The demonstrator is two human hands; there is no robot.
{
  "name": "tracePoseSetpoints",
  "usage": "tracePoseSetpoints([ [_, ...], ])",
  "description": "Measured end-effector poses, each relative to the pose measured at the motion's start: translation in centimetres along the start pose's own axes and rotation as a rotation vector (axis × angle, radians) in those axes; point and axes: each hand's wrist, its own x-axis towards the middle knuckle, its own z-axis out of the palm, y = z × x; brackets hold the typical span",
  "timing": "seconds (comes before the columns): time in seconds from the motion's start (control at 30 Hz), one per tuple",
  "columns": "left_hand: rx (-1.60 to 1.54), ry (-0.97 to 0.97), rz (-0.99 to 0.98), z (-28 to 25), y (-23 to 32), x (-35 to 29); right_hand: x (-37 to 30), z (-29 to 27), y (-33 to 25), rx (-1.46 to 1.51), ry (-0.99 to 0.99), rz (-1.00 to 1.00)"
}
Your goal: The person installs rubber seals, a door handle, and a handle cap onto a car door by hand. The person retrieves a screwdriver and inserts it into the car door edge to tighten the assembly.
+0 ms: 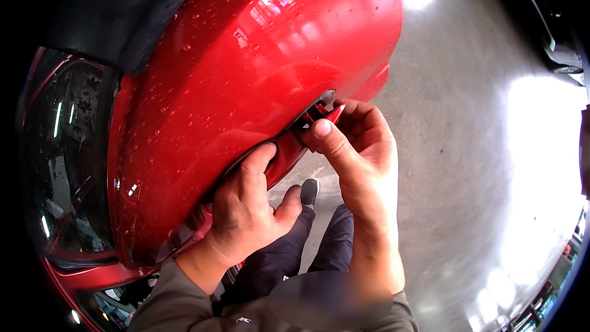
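A glossy red car panel (246, 80) with water drops on it spreads before me. Along its near edge, beside a dark gap, runs a red painted strip (286, 163). My left hand (246, 206) rests at this strip, its index fingertip on the edge and the thumb standing apart; its other fingers are partly hidden. My right hand (365, 147) pinches a small red trim piece with black clips (314, 124) between thumb and fingers. The piece sits against or just off the panel at a grey, rounded recess (327, 95); whether it is attached, I cannot tell.
Dark glass (74, 160) and a red frame lie to the left, below a black covering (123, 12). Grey, shiny floor (448, 147) stretches to the right. My legs (332, 237) and one shoe (310, 192) are below my hands. Another vehicle (562, 58) stands at the far right.
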Motion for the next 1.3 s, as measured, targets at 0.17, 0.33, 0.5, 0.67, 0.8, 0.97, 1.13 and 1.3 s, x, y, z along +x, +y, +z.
tracePoseSetpoints([
  [0.17, 0.031, 0.021, 0.016, -0.1, 0.5, 0.2, -0.1, -0.1, 0.1, -0.003, 0.002, -0.043],
  [0.33, 0.079, -0.073, -0.049, -0.3, 1.2, 0.5, 0.2, -0.7, 0.8, -0.044, 0.001, -0.08],
  [0.5, 0.133, -0.074, -0.045, -0.2, 1.2, 0.6, 0.0, -0.7, 2.3, -0.052, 0.039, -0.161],
  [0.67, 0.145, -0.086, -0.023, 0.2, 1.0, 1.0, -0.2, -0.8, 2.0, -0.238, 0.074, -0.234],
  [0.8, 0.147, -0.098, -0.039, 0.5, 1.0, 0.9, 0.0, -1.3, 1.2, -0.283, 0.028, -0.157],
  [0.97, 0.144, -0.091, -0.03, 0.5, 0.8, 1.0, 0.2, -1.3, 0.7, -0.315, 0.027, -0.152],
  [1.13, 0.152, -0.105, -0.032, 0.5, 0.8, 0.9, 0.2, -1.6, 0.8, -0.335, 0.03, -0.159],
  [1.3, 0.125, -0.106, -0.057, 0.5, 0.9, 0.9, 0.3, -1.6, 0.8, -0.259, 0.023, -0.147],
])
